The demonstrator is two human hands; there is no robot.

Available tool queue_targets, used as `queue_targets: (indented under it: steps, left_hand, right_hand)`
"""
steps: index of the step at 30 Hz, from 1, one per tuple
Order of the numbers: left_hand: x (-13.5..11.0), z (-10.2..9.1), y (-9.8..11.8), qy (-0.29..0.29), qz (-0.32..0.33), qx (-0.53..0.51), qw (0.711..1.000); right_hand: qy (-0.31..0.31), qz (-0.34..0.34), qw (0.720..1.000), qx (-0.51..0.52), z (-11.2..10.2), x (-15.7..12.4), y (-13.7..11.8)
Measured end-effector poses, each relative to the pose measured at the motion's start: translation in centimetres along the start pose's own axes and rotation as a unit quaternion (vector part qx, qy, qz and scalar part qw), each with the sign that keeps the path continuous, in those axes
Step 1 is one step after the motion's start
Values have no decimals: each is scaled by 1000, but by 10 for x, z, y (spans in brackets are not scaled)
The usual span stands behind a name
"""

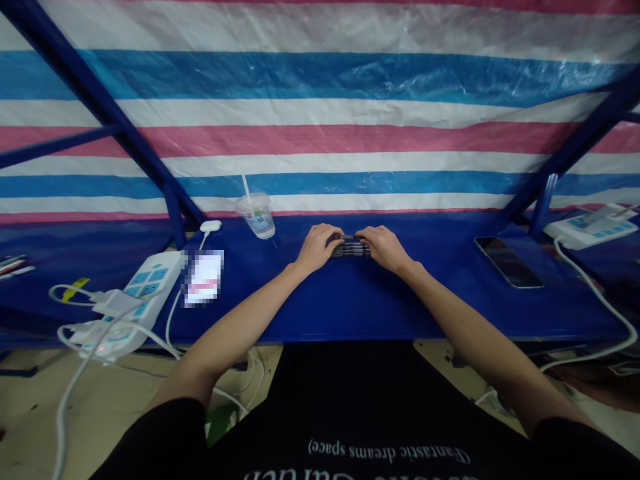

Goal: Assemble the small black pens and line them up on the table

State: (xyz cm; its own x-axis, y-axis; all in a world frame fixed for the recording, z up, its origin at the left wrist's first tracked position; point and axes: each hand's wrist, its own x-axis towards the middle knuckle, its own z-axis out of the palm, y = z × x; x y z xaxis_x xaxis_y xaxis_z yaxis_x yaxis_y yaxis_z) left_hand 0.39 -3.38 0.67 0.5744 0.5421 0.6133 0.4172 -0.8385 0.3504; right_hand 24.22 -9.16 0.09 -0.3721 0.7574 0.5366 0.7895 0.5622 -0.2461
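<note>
A stack of dark, flat rectangular objects point(351, 247) rests on the blue table point(350, 300) toward its back edge. My left hand point(317, 245) grips the stack's left end with curled fingers. My right hand point(383, 245) grips the right end the same way. Both forearms reach straight ahead over the table. What the dark objects are I cannot make out; they look like several thin devices piled together.
A clear plastic cup with a straw point(256, 215) stands to the left. A phone with a lit screen point(203, 277) and a white power strip point(135, 293) with cables lie further left. A dark phone point(509, 262) lies at right, near another power strip point(593, 229).
</note>
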Motion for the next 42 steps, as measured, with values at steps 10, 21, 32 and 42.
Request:
queue_targets:
  steps: [10,21,32,42]
  left_hand:
    - [1,-2,0,-4,-6,0,1000]
    - [2,-2,4,-48,9,12,999]
    - [2,-2,6,-69,22,36,997]
    - [3,-4,8,-76,45,39,995]
  right_hand:
    - [19,-13,995,93,1,-1,-6]
    - [25,-31,996,85,8,0,-7]
    - [43,-28,995,84,9,0,-5]
    - [34,-15,995,92,8,0,-7]
